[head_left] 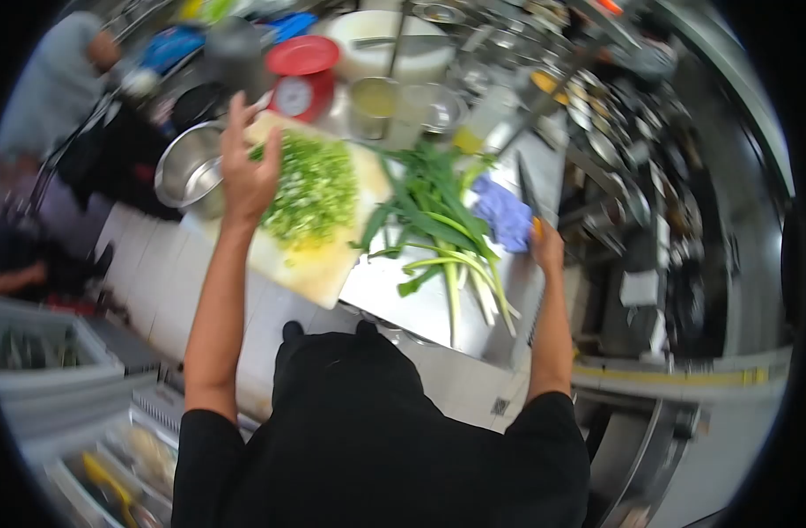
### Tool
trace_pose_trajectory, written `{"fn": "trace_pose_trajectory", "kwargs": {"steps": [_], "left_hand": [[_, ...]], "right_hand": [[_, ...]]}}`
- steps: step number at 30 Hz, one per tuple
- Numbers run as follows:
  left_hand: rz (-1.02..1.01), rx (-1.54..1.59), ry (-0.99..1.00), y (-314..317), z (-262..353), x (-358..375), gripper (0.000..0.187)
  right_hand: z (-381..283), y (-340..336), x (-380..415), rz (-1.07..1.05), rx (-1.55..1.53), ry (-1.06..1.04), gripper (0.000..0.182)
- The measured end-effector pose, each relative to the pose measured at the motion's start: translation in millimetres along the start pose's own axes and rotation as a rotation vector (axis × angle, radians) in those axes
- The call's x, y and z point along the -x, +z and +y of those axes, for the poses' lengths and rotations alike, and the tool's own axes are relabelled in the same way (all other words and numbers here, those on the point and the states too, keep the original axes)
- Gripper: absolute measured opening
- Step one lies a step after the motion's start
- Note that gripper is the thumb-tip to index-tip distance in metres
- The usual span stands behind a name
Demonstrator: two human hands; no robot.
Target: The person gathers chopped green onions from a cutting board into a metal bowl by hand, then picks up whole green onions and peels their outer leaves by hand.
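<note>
My left hand (249, 172) is raised with fingers apart and holds nothing. It is beside a heap of chopped green onions (313, 189) on a pale cutting board (319, 277). A steel pot (184, 167) stands just left of that hand. At the table's right edge my right hand (548, 248) is closed around the orange handle of a knife (527, 183), whose dark blade points away from me. Between the hands lies a bunch of whole green onions (442, 220) with long leaves. A crumpled purple cloth (504, 211) is next to the knife.
Behind the board stand a red kitchen scale (303, 84), a container of yellowish liquid (373, 106) and a large white tub (390, 44). A person (55, 88) is at the far left. Utensils hang on the right. An open drawer (46, 348) is at lower left.
</note>
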State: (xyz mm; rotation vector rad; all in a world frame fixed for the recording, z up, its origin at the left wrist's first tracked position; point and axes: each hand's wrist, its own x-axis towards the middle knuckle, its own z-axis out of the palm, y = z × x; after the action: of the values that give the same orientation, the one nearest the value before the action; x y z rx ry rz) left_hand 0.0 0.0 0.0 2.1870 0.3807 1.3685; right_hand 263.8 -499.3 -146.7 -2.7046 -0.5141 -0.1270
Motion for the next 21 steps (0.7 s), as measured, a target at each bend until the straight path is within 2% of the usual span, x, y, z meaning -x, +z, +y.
{"fn": "trace_pose_trajectory", "kwargs": {"steps": [2, 3, 6, 7, 9, 11, 15, 17, 19, 21], "left_hand": [[-0.060, -0.046, -0.011, -24.3, 32.0, -10.3, 0.059], [0.026, 0.154, -0.155, 44.8, 36.8, 20.6, 0.053], [-0.268, -0.040, 0.018, 38.9, 0.6, 52.9, 0.038], [-0.333, -0.028, 0.087, 43.9, 4.4, 68.9, 0.034], [-0.496, -0.050, 0.086, 51.4, 4.9, 99.8, 0.033], [-0.566, -0.039, 0.080, 66.0, 2.2, 124.8, 0.032], [-0.594, -0.031, 0.071, 84.8, 13.7, 137.2, 0.030], [-0.572, -0.025, 0.038, 87.5, 17.1, 137.2, 0.029], [-0.562, -0.053, 0.028, 88.0, 8.4, 135.7, 0.027], [-0.553, -0.093, 0.073, 86.0, 1.2, 139.3, 0.025]], "right_hand": [[-5.2, 42.6, 17.1, -0.060, -0.065, 0.008, 0.036], [44.7, -47.2, -40.4, -0.028, 0.160, 0.005, 0.037], [18.5, -0.1, -22.9, -0.068, 0.040, -0.002, 0.037], [16.0, -0.6, -26.1, -0.065, 0.033, -0.003, 0.037], [16.9, -9.2, -19.0, -0.050, 0.067, -0.046, 0.034], [25.1, -13.1, -16.3, 0.167, 0.027, -0.205, 0.030], [-7.0, -35.0, -15.5, 0.185, -0.143, -0.180, 0.019], [-10.8, -24.4, -13.0, 0.184, -0.210, -0.328, 0.016], [-16.4, -13.5, -14.9, 0.109, -0.257, -0.334, 0.013], [-16.1, 14.6, -22.0, -0.026, -0.072, -0.375, 0.013]]}}
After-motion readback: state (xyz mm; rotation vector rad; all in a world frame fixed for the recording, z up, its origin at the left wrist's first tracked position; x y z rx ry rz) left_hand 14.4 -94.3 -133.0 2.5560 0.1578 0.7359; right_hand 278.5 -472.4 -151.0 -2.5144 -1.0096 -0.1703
